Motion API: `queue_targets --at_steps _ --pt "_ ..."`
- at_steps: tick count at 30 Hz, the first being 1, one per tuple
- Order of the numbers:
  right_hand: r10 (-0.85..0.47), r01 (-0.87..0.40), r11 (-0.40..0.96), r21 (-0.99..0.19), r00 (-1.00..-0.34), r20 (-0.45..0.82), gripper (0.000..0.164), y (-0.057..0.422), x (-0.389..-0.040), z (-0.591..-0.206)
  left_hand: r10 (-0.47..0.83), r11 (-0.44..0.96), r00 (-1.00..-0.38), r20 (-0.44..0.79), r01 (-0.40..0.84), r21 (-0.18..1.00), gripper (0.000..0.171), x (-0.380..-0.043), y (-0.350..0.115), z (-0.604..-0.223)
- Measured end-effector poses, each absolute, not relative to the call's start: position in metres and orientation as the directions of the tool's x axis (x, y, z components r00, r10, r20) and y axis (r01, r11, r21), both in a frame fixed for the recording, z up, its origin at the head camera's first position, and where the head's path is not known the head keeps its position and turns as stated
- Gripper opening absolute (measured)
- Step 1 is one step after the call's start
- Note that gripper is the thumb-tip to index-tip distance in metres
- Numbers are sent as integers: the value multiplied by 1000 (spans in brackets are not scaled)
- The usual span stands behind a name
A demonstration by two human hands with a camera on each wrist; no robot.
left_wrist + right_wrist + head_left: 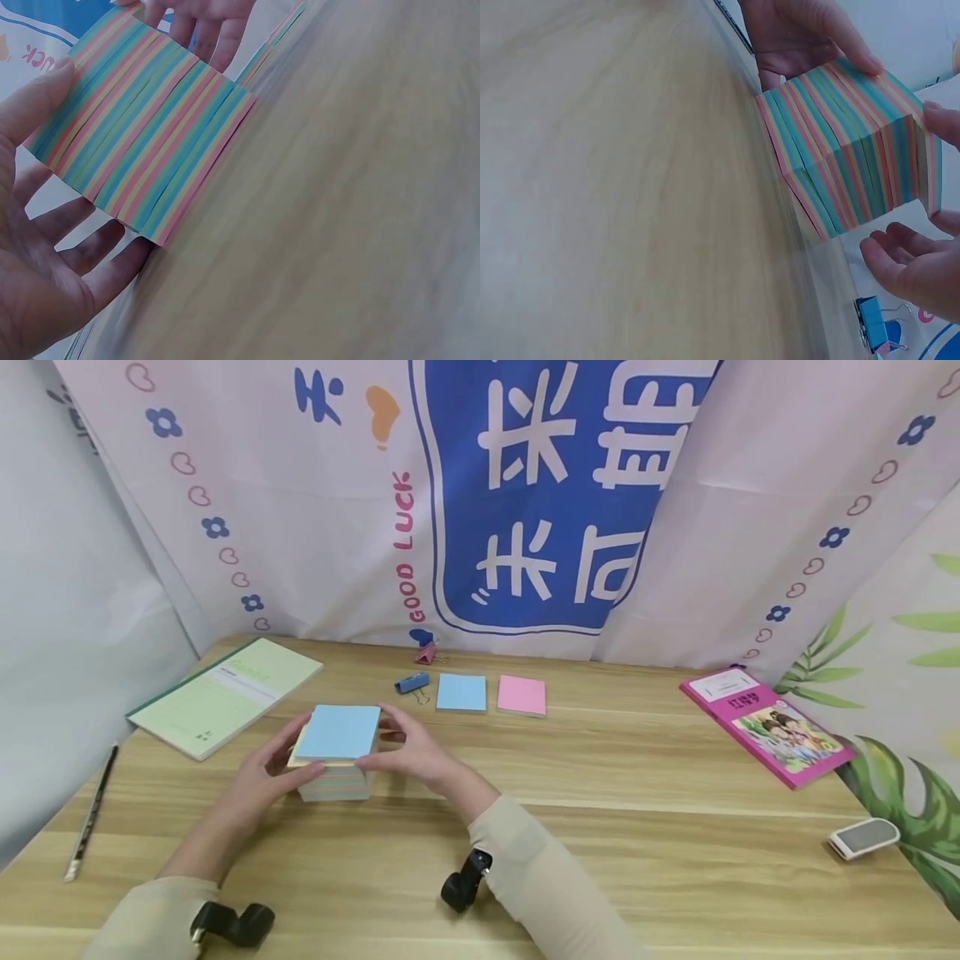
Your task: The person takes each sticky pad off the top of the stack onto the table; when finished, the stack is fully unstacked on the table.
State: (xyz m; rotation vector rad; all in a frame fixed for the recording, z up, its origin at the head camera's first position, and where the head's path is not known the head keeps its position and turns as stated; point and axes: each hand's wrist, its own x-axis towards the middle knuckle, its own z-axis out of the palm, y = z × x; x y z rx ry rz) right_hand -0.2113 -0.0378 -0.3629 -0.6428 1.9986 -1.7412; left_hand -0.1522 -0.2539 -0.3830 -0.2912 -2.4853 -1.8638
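Observation:
A tall stack of sticky notes (335, 785) stands on the table, its sides striped pink, yellow, green and blue, with a blue sticky note pad (343, 732) on top. My left hand (258, 775) grips the stack from the left, thumb on the front face, as the left wrist view shows. From the right, my right hand (420, 756) pinches the top pad between thumb and finger. In the right wrist view the upper layer (930, 165) sits slightly offset from the stack. The other fingers of my right hand (922, 274) are apart from the lower pads.
Behind the stack lie a blue binder clip (412, 682), a pink binder clip (427, 653), a flat blue pad (461, 692) and a pink pad (522, 695). A green notebook (225, 693) and pencil (93, 810) are left; a pink book (765, 727) and grey-white eraser-like object (864, 838) right.

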Motion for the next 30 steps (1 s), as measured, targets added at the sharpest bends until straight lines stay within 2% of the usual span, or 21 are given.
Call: queue_targets --at_steps 4,10,13,18,25,30 --pt "-568 -46 58 -997 -823 5 79 -30 -211 -363 133 262 -982 131 162 951 70 -152 -255 -383" --pt "-577 151 -158 -976 -816 -33 83 -3 -210 -364 129 270 -983 132 163 949 70 -151 -255 -384" --pt "-608 222 -216 -951 -793 -47 86 21 -213 -365 133 277 -983 128 161 947 70 -152 -255 -384" --pt "-624 249 -254 -934 -780 -38 87 76 -225 -364 134 278 -984 120 154 948 70 -153 -254 -383" --pt "-551 220 -320 -922 -835 -8 85 156 -249 -362 134 280 -985 111 145 949 70 -154 -253 -383" --pt "-520 221 -298 -929 -853 -36 84 203 -268 -366 138 272 -984 113 148 951 70 -154 -253 -383"
